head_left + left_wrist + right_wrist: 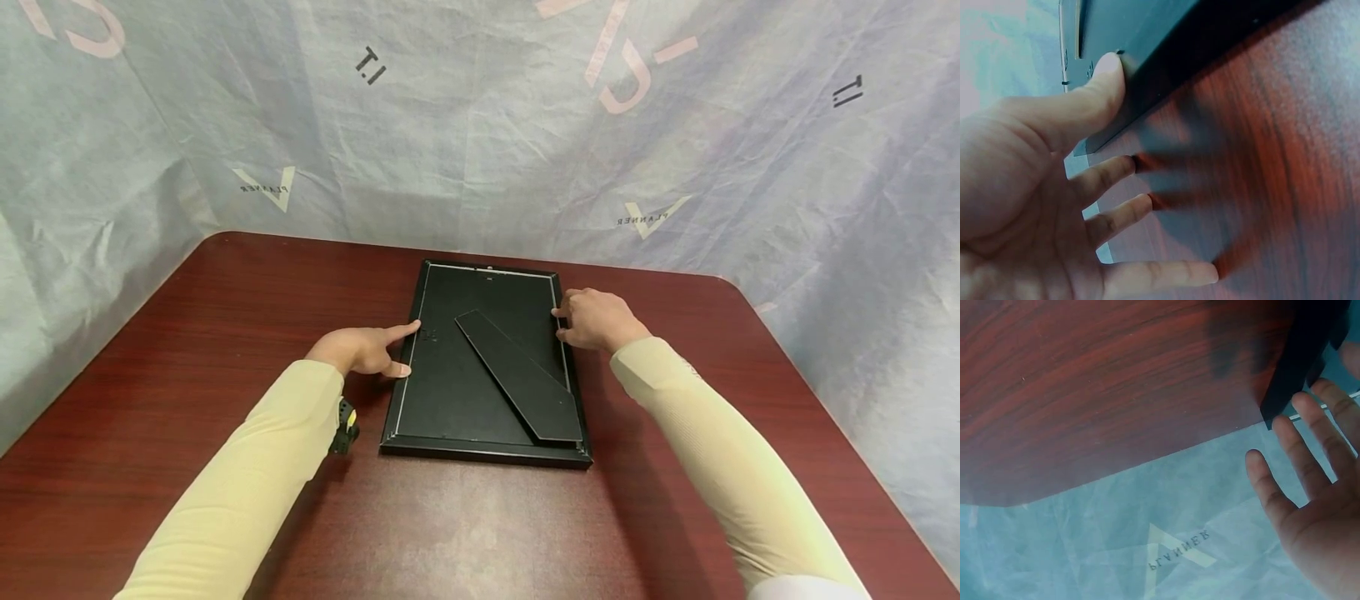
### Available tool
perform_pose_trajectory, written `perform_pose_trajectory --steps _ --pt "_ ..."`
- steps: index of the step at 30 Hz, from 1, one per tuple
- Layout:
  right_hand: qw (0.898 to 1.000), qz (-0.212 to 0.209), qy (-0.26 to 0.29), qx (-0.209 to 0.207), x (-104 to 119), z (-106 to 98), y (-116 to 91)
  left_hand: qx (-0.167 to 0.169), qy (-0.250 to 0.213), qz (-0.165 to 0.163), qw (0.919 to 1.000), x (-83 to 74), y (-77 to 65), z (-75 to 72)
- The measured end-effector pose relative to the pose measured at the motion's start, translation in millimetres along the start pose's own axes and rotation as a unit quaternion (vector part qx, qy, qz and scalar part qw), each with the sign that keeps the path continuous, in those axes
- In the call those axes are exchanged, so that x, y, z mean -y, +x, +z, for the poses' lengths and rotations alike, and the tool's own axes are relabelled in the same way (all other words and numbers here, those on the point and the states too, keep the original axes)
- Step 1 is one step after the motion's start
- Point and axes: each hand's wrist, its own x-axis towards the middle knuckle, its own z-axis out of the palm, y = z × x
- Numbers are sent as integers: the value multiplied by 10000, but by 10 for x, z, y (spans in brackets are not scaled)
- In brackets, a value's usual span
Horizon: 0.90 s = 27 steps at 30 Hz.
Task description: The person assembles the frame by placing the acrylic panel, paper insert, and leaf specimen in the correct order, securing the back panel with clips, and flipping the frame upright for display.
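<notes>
A black picture frame [450, 400] lies face down, its back panel up and a slanted easel stand [517, 375] resting across that panel. At its left edge is my left hand [363, 348], the index finger and thumb spread against the rim. The left wrist view shows the thumb [1100, 84] touching the frame's side [1154, 69], while the other fingers stretch down to the tabletop. My right hand [600, 318] has its fingertips at the right rim. In the right wrist view, the fingers of this hand [1329, 512] extend loosely beside the dark frame edge [1297, 369].
The reddish-brown wooden table [225, 333] has rounded far corners. Behind it and along the sides hangs a pale printed sheet [450, 150]. A small black device with a yellow mark [344, 427] sits under the left wrist.
</notes>
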Motion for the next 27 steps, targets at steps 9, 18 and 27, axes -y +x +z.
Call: perform_pose_trajectory --steps 9,18,27 --pt "9999 -35 43 -157 19 1 13 35 -5 5 10000 -3 -30 -22" --pt "9948 118 1001 -155 43 136 -109 71 -22 86 9999 3 -52 -14" --pt "9748 474 2130 -457 41 308 -211 -36 -243 120 9996 -4 -47 11"
